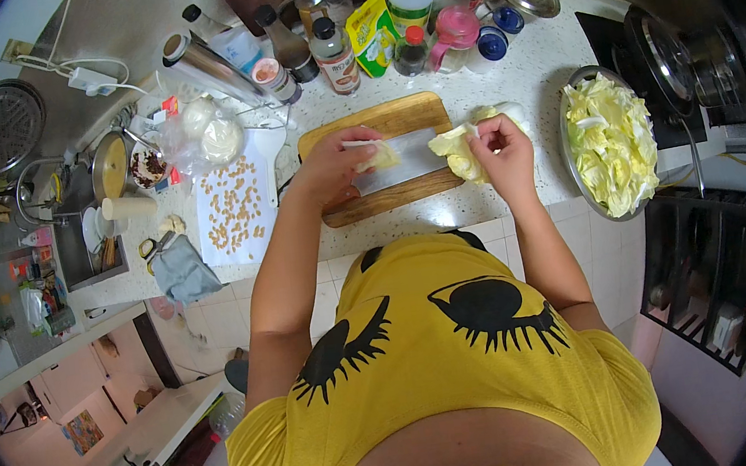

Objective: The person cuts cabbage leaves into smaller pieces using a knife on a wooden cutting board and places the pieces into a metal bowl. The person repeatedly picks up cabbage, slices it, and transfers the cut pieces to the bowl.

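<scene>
Over the wooden board [415,113], my left hand [333,168] pinches a small pale cabbage piece [378,153]. My right hand [501,149], beside the board's right end, grips a crumpled pale yellow cabbage leaf [454,148]. A broad cleaver blade [407,166] lies flat on the board beneath the pieces; its handle [341,195] shows partly below my left hand. A white object, partly hidden, lies behind my right hand. At the right, a large oval metal dish [574,159] holds torn cabbage leaves [609,142].
Bottles [335,58] line the back. On the left are a paper with peanuts [232,208], a white spatula [272,152], bagged white items [214,131], scissors with grey cloth [184,268], a bowl [113,171] and sink [82,266]. Stove and pan [657,58] stand at right.
</scene>
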